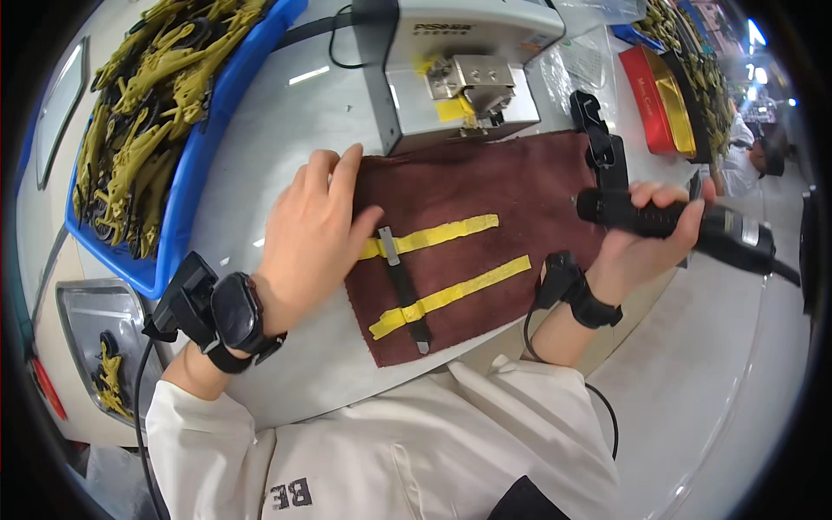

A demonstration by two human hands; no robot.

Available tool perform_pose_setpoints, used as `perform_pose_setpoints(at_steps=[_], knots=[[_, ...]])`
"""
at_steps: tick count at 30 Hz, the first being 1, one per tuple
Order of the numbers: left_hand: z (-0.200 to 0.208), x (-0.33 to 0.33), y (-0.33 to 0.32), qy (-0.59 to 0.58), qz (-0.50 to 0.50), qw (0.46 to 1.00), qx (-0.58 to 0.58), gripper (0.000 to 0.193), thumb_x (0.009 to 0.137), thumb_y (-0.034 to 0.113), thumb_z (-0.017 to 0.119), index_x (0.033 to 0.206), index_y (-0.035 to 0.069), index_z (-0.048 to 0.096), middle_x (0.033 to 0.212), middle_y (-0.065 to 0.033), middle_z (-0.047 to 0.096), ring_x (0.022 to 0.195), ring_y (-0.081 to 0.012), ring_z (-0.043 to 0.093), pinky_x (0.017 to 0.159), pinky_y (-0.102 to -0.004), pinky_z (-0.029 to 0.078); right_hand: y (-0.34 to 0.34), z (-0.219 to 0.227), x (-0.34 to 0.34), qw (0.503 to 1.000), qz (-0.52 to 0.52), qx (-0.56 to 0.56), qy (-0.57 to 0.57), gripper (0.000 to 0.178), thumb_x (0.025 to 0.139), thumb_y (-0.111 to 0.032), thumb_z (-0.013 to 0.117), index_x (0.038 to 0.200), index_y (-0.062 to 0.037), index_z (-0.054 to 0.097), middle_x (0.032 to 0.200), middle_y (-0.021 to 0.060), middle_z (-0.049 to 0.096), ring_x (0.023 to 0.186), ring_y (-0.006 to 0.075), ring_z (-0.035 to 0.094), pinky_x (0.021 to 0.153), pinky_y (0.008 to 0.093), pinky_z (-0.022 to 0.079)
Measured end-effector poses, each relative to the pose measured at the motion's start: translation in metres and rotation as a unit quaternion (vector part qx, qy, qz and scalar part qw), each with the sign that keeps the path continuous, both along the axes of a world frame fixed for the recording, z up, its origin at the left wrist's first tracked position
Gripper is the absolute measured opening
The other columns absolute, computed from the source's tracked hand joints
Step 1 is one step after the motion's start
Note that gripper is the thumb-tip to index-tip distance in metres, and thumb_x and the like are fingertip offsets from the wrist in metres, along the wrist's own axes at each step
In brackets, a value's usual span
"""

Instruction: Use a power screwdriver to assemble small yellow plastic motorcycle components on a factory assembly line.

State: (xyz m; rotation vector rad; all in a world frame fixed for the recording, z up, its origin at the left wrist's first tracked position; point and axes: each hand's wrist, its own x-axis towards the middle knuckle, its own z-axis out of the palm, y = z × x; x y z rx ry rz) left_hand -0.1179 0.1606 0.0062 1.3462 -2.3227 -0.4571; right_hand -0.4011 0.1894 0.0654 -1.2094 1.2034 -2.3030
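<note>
My right hand (640, 251) is wrapped round a black corded handheld power tool, which looks like an electric screwdriver (732, 238), held over the right edge of a dark red cloth (529, 204). At the cloth's left edge my left hand (308, 221) is open, thumb apart from the fingers, with nothing seen in it. Near its thumb lies a slim dark tool with silver ends (401, 284), possibly a tweezer or blade. It crosses two strips of yellow tape, an upper strip (459, 229) and a lower strip (468, 286), stuck on the cloth.
A grey machine (468, 39) with a metal head stands behind the cloth. Left is a blue bin (195, 191) heaped with olive-yellow parts, and a metal tray (78, 303). At right are a black holder (598, 143), a red box (637, 100) and, farther off, another person (741, 169).
</note>
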Motion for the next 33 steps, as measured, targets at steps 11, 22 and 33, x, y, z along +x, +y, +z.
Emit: perform_pose_setpoints(at_steps=[11, 22, 33], knots=[[-0.006, -0.006, -0.040, 0.079, 0.033, 0.995, 0.050, 0.015, 0.078, 0.007, 0.062, 0.092, 0.005, 0.058, 0.085, -0.0138, 0.056, 0.070, -0.0332, 0.056, 0.060, -0.0378, 0.045, -0.090, -0.023, 0.009, 0.998, 0.058, 0.017, 0.024, 0.041, 0.081, -0.010, 0.062, 0.115, 0.0052, 0.044, 0.059, 0.0055, 0.053, 0.044, 0.0145, 0.051, 0.047, 0.0245, 0.042], [-0.002, 0.000, -0.028, 0.049, 0.029, 0.997, -0.049, 0.027, 0.074, 0.006, 0.065, 0.100, 0.007, 0.058, 0.098, -0.0122, 0.056, 0.090, -0.0325, 0.056, 0.071, -0.0381, 0.046, -0.085, -0.016, 0.011, 0.990, 0.045, 0.068, 0.111, 0.032, 0.081, -0.009, 0.060, 0.111, -0.0015, 0.050, 0.067, 0.0063, 0.053, 0.057, 0.0169, 0.053, 0.059, 0.0322, 0.047], [-0.008, 0.006, 0.020, -0.107, -0.130, 0.984, 0.063, 0.100, 0.066, 0.053, 0.068, 0.141, 0.003, 0.025, 0.144, -0.0207, 0.024, 0.134, -0.0351, 0.024, 0.105, -0.0537, 0.020, 0.008, -0.013, 0.039, 0.988, 0.058, 0.018, 0.140, 0.049, 0.088, -0.027, 0.052, 0.125, -0.0026, 0.033, 0.070, 0.0064, 0.048, 0.052, 0.0180, 0.046, 0.056, 0.0358, 0.040]])
